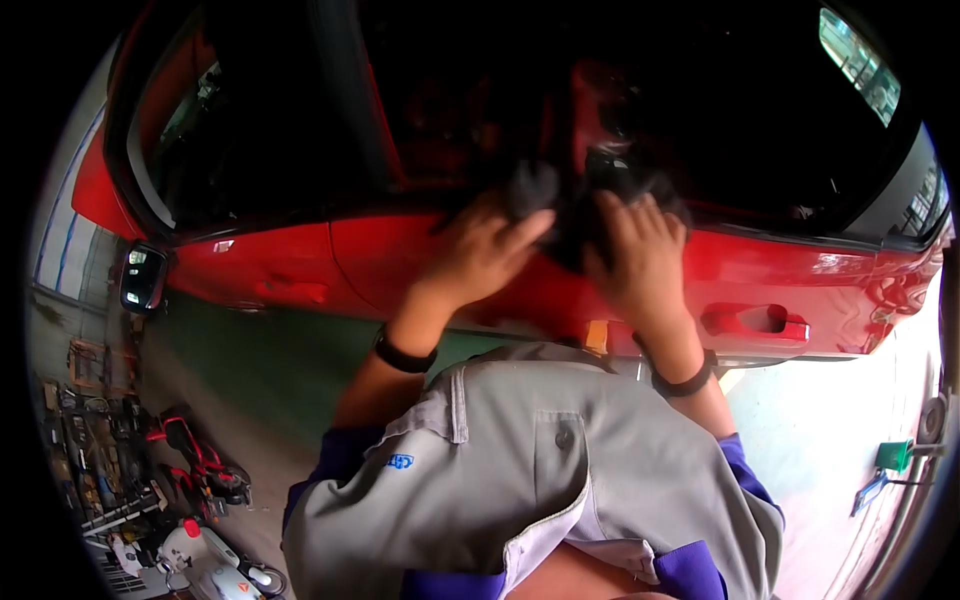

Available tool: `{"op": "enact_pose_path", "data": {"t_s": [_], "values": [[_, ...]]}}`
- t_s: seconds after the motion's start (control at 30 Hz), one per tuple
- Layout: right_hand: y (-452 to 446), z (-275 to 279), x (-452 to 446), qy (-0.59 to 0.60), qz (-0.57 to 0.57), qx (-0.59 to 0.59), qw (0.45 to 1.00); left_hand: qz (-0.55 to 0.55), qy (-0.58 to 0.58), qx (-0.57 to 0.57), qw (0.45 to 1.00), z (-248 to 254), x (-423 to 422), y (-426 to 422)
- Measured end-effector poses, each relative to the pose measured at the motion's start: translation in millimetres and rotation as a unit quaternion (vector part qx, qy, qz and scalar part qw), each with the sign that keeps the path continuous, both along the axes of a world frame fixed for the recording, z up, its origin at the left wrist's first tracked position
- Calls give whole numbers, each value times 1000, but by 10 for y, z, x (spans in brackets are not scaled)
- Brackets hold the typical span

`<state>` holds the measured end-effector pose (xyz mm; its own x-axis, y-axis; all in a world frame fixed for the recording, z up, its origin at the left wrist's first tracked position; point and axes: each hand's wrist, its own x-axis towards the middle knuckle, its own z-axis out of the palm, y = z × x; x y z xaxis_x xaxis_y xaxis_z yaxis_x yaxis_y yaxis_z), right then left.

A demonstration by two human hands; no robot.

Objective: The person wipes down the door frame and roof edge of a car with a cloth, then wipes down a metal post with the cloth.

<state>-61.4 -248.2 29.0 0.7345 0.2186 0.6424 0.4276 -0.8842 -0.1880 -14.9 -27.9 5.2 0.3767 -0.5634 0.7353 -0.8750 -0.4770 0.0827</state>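
My left hand (478, 248) is raised at the window line of a red car (390, 255). Its fingers and thumb are closed round a small dark grey piece (535, 188), smeared by motion. Close by on the right, my right hand (645, 240) grips a bulky black object (575, 232) with bent fingers. The black object lies against the car's upper door edge, and its kind cannot be made out. Both hands are in front of the dark window area, where a red shape (597, 110) shows above the black object.
A door handle (765, 322) sits right of my right hand, and a side mirror (143, 275) juts out at the far left. Behind me on the floor stand a white scooter (215, 565) and a red-and-black machine (195, 460). A green container (893, 456) is at the right edge.
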Motion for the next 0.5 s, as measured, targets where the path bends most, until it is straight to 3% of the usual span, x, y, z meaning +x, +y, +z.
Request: {"op": "enact_pose_path", "data": {"t_s": [0.17, 0.4, 0.5], "values": [[683, -119, 89, -51, 30, -64, 996, 91, 16, -8, 996, -230, -36, 866], [1451, -139, 355, -61, 82, -148, 984, 210, 49, -73, 974, -453, -224, 1433], [1769, -225, 381, -105, 113, -161, 975, 275, 119, -99, 949, -619, -394, 1653]]}}
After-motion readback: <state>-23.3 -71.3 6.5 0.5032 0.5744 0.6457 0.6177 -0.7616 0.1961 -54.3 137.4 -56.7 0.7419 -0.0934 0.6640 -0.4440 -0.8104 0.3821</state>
